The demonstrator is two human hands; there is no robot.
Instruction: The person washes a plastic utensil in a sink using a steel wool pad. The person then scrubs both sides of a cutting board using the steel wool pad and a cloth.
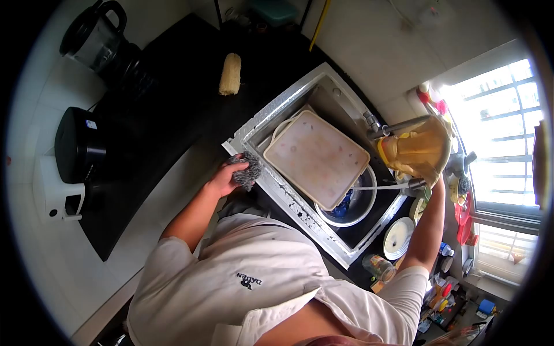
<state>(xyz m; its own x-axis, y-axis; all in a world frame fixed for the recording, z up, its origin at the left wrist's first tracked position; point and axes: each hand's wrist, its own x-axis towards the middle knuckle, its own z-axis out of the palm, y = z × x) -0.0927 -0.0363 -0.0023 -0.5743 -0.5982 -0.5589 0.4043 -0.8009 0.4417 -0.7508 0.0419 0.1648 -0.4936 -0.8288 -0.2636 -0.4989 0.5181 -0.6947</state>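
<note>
Bright daylight from a barred window spills over this dark kitchen counter and the metal sink set into it. From where I stand, the grey, wiry scouring pad is by the sink's near-left edge, gripped in the left hand, fingers curled over it; held at the rim like that, I suppose its drips fall back towards the basin. Just beside it, the pale, pinkish rectangular tray lies over the basin, presumably because it is too broad to sit down inside. One edge overlaps a round silvery metal bowl with something blue inside, and a thin stream of water runs into the bowl from the metal tap, so the bowl perhaps stands there to catch it.

Beyond, the right forearm reaches up to the tap, but its hand is hidden behind a crumpled golden-brown item, maybe cloth; I can't tell whether it grips anything. Farther out, a straw-coloured cylindrical loofah lies on the counter, apart from the wet sink.
</note>
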